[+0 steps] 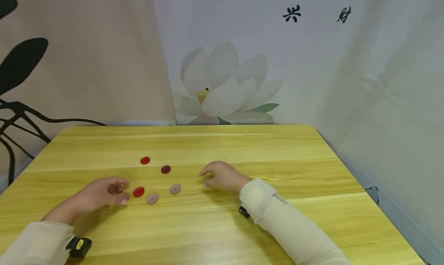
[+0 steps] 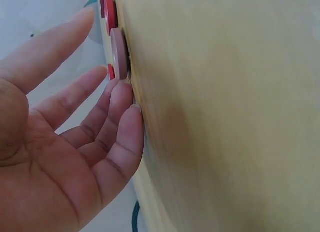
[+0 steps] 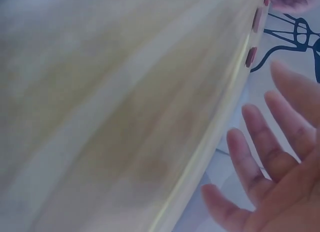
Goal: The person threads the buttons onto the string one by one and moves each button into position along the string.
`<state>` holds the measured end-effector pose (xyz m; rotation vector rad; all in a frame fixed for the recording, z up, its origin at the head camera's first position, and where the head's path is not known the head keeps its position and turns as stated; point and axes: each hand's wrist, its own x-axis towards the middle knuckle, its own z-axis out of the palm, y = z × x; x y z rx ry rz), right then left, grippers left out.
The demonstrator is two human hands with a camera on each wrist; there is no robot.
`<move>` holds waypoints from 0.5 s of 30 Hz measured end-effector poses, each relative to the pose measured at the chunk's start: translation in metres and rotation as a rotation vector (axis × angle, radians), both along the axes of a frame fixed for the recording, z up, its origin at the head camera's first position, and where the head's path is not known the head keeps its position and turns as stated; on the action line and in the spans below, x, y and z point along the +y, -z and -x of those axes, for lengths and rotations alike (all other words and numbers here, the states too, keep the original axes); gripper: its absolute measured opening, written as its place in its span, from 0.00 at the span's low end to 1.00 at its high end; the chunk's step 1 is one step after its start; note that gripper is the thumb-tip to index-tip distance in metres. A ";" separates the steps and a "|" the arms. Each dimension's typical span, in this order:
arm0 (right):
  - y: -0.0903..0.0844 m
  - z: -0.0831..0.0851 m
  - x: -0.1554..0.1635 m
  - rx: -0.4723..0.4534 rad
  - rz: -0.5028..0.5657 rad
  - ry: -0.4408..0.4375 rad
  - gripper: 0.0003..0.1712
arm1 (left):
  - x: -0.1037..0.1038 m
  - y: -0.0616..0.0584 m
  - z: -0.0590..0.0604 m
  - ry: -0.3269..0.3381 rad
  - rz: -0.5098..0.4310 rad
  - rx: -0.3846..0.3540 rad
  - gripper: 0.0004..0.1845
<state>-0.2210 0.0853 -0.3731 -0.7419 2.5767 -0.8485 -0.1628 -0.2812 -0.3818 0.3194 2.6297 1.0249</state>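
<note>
Head view: wooden table [image 1: 215, 226], yellow grain, set against printed wall hangings with a lotus flower [image 1: 222, 88].

Buttons, six, lying flat left of centre: bright red [image 1: 145, 160]; dark red [image 1: 165, 169]; bright red [image 1: 138, 191]; three dusty pink, at [image 1: 175, 188], [image 1: 152, 198] and [image 1: 124, 197].

Left hand [image 1: 98, 195]: fingers relaxed and loosely spread, fingertips resting on the table against the nearest pink button; nothing gripped. Left wrist view shows the same button [image 2: 119, 53] just beyond the fingertips [image 2: 131, 123].

Right hand [image 1: 223, 175]: lies over a thin yellow thread [image 1: 267, 178] on the table, fingers lightly bent; the head view does not settle whether the thread is pinched. Right wrist view shows straight, spread fingers [image 3: 260, 137].
</note>
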 end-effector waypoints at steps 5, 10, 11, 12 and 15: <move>-0.002 0.001 -0.009 0.017 -0.055 -0.034 0.17 | 0.002 0.000 0.002 0.022 0.000 0.019 0.30; -0.004 0.001 -0.015 0.006 -0.079 -0.053 0.17 | 0.003 -0.001 0.003 0.028 -0.004 0.004 0.29; -0.004 0.002 -0.016 0.008 -0.083 -0.056 0.17 | 0.003 -0.001 0.003 0.028 -0.004 0.001 0.28; -0.004 0.002 -0.017 0.010 -0.086 -0.061 0.16 | 0.003 -0.001 0.003 0.028 -0.003 0.000 0.27; -0.003 0.003 -0.019 0.021 -0.095 -0.081 0.15 | 0.003 0.001 0.003 0.021 0.006 -0.004 0.23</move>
